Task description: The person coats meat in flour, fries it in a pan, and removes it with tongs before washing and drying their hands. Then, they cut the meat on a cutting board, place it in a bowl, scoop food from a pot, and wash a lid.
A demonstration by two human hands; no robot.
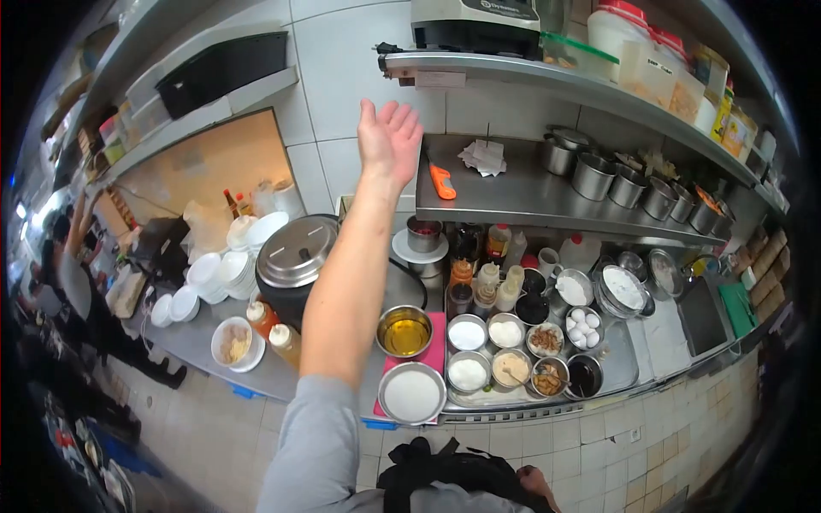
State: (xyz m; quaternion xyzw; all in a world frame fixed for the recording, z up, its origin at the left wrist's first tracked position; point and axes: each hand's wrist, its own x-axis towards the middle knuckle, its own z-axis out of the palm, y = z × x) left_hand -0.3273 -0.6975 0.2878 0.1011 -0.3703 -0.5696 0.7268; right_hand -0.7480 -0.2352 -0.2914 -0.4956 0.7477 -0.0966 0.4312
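Observation:
My left hand (390, 141) is raised at the end of an outstretched arm in a grey sleeve. Its palm faces me, the fingers are spread apart, and nothing is in it. Behind it is the white tiled wall (329, 73); just to its right, an orange-handled tool (441, 182) lies on the steel shelf (522, 201). Low at the bottom edge, my right hand (532, 479) hangs beside my body over the floor, small and dark, its fingers not clear. Under the left forearm stand a large lidded pot (295, 252) and squeeze bottles (285, 344).
A bowl of yellow oil (404, 331) and a bowl of white powder (412, 394) stand on a pink cloth. Right of them sit several ingredient bowls and a bowl of eggs (583, 328). Steel pots (594, 177) line the shelf. People (75, 282) stand at far left.

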